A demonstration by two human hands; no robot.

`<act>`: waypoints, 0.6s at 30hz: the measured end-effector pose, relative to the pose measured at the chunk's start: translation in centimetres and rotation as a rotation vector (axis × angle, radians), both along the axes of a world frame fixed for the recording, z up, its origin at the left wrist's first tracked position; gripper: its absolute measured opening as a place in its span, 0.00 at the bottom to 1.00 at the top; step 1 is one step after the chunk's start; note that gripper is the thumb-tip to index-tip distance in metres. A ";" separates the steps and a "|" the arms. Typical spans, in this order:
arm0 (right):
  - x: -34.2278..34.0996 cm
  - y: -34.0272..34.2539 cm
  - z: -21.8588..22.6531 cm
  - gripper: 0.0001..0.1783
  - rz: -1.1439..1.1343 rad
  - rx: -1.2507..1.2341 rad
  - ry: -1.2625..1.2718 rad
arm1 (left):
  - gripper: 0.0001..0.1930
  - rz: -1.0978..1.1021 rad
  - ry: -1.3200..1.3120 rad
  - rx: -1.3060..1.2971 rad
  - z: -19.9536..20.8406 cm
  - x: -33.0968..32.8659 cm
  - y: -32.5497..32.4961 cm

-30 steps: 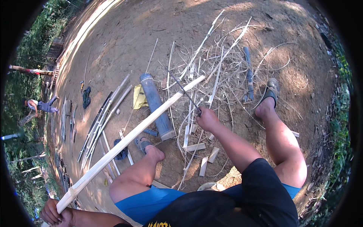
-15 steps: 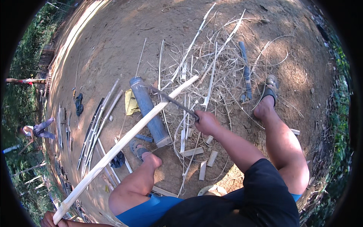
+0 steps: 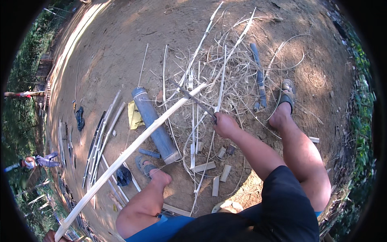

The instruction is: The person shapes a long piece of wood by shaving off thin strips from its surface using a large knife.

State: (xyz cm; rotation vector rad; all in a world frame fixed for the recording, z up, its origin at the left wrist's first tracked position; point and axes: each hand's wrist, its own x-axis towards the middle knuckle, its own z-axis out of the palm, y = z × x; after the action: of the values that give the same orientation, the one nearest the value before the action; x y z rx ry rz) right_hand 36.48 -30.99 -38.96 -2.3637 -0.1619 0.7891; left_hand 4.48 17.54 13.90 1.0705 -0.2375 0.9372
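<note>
My right hand [image 3: 226, 126] is closed round the handle of a knife with a long dark blade [image 3: 202, 104]. That blade crosses a long pale split-bamboo strip [image 3: 133, 148] close to its far end. From the lower left corner the strip slants up to the middle of the view. At its near end my left hand [image 3: 50, 237] is closed on it, partly cut off by the picture's edge. Beneath the strip a thick grey-green bamboo tube [image 3: 152, 123] lies on the ground, its far part beside a yellow scrap [image 3: 135, 115].
Thin curled shavings [image 3: 242, 76] lie in a heap ahead, with long strips and a dark tube [image 3: 258, 72]. Short offcuts [image 3: 225, 173] sit between my feet. Poles [image 3: 100, 139], a black bag [image 3: 123, 176] and a dark shoe [image 3: 80, 118] are leftward. Another person [image 3: 42, 161] is far left.
The knife blade has shifted along the bamboo strip nearer to its far tip, and my right hand has moved slightly right. My left hand has sunk lower at the picture's edge.
</note>
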 end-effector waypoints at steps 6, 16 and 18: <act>2.2 -2.9 -3.5 0.16 -0.139 -0.074 0.161 | 0.40 0.077 0.054 -0.027 0.2 -0.6 2.8; 3.1 -3.0 -4.5 0.20 -0.065 -0.116 0.158 | 0.40 -0.018 0.146 0.025 0.0 -1.5 4.4; 2.7 -3.1 -4.1 0.19 -0.028 -0.121 0.115 | 0.41 0.036 0.123 -0.021 0.0 -2.0 5.4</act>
State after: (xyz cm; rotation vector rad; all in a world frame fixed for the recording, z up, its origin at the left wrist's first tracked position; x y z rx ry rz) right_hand 39.14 -34.07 -43.01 -2.4193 -0.0341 0.9421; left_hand 2.43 22.99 13.93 1.1112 -0.1073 0.9006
